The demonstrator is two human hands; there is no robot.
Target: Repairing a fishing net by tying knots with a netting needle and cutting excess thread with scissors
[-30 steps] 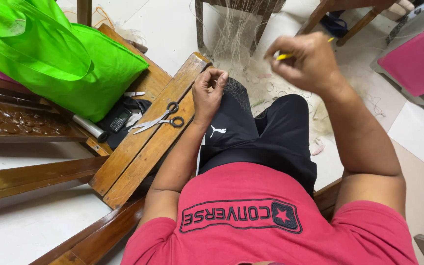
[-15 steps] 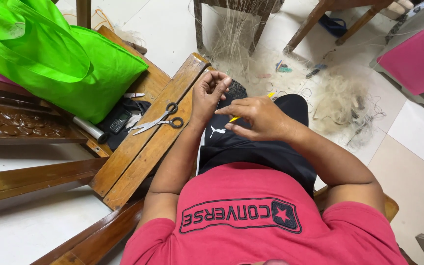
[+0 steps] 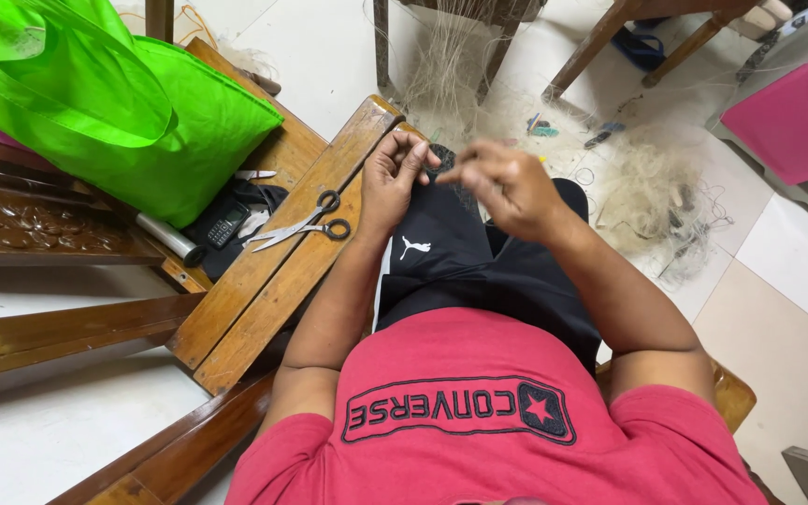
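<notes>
I sit in a red shirt and black shorts [image 3: 460, 262], with both hands over my knees. My left hand [image 3: 393, 182] pinches a bit of fine pale netting [image 3: 449, 70] that hangs from the chair ahead. My right hand [image 3: 509, 185] is close beside it, fingertips almost touching the left fingers. It is closed around a thin yellow netting tool [image 3: 542, 159], of which only a tip shows behind the hand. The knot between the fingers is too small to see.
Scissors [image 3: 306, 227] lie on the wooden bench [image 3: 264, 290] to my left, beside a phone [image 3: 222, 232] and a bright green bag [image 3: 123, 122]. Loose netting [image 3: 647, 196] is heaped on the tiled floor to the right, near chair legs [image 3: 600, 42] and a pink panel [image 3: 797, 122].
My right hand, raised high to the right with the yellow tool a second ago, has come down and left to meet my left hand. The left hand stayed near the knee.
</notes>
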